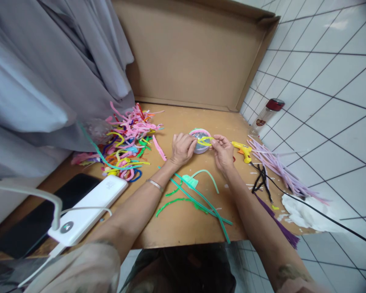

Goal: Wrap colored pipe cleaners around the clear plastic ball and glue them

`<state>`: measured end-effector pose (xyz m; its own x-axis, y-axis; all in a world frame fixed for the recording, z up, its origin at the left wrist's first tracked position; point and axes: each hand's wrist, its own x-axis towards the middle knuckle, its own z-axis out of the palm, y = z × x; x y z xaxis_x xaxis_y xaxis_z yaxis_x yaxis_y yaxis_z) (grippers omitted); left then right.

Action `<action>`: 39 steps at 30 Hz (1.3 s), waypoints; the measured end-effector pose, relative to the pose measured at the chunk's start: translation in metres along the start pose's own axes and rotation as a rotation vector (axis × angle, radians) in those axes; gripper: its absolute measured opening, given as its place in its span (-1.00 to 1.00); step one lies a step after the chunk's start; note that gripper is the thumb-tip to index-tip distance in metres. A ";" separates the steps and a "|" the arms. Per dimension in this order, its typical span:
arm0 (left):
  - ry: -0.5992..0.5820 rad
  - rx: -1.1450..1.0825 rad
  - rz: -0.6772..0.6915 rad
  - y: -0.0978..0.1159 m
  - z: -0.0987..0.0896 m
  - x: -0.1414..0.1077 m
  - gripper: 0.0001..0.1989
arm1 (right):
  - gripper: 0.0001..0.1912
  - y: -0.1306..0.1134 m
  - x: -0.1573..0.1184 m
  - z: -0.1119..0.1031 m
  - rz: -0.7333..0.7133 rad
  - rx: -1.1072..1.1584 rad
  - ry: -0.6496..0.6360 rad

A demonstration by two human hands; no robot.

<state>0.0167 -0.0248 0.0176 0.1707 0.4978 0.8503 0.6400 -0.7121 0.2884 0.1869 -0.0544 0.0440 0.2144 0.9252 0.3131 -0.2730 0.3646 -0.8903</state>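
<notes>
A bent yellow pipe cleaner (205,142) stretches between my two hands in front of the cardboard. My left hand (183,148) pinches one end of it, and my right hand (222,150) has the other end between thumb and fingers. Just behind and below the yellow loop sits a small round container (200,131) with a pinkish rim, partly hidden by it. Nearer to me on the table lie long teal-green pipe cleaners (201,195), crossed, with a pale green piece (190,181) and bright green twisted strips (173,201) about them.
A tangled heap of coloured pipe cleaners (134,126) lies at left, with a white power bank (91,207) nearer me. On the right are a yellow glue gun (243,151), its black cord, lilac pipe cleaners (277,171), a red-capped bottle (266,116) and white wadding (308,211).
</notes>
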 end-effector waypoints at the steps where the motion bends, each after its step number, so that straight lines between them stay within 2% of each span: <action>1: 0.005 -0.021 -0.022 0.001 0.000 0.000 -0.59 | -0.57 0.000 0.000 0.000 -0.009 -0.020 0.014; 6: 0.037 -0.122 -0.148 0.000 0.000 0.000 -0.58 | -0.59 0.002 -0.001 0.003 -0.042 -0.086 0.031; 16: 0.071 -0.241 -0.260 -0.006 0.003 -0.002 -0.58 | -0.65 0.002 -0.006 0.008 -0.065 -0.131 -0.031; 19: 0.080 -0.385 -0.386 -0.015 0.008 -0.003 -0.57 | -0.63 0.004 -0.005 0.005 -0.112 -0.191 -0.025; 23: 0.132 -0.594 -0.559 -0.034 0.014 -0.004 -0.54 | -0.63 0.006 -0.002 -0.003 -0.214 -0.323 0.044; 25: 0.099 -0.711 -0.629 -0.043 0.015 -0.005 -0.55 | -0.55 0.007 -0.001 -0.008 -0.265 -0.390 0.044; 30: -0.017 -0.961 -0.742 -0.050 0.016 -0.010 -0.49 | -0.16 0.007 0.004 -0.018 -0.295 -0.520 -0.123; 34: -0.033 -1.066 -0.797 -0.042 0.021 -0.012 -0.45 | 0.03 0.008 0.016 -0.017 -0.250 -0.559 -0.196; 39: -0.049 -1.125 -0.813 -0.035 0.026 -0.011 -0.41 | 0.19 0.012 0.032 -0.009 -0.109 -0.510 -0.268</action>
<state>0.0118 0.0077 -0.0137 0.0859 0.9604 0.2652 -0.3654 -0.2173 0.9051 0.1985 -0.0215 0.0399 -0.0467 0.9036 0.4257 0.2379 0.4240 -0.8739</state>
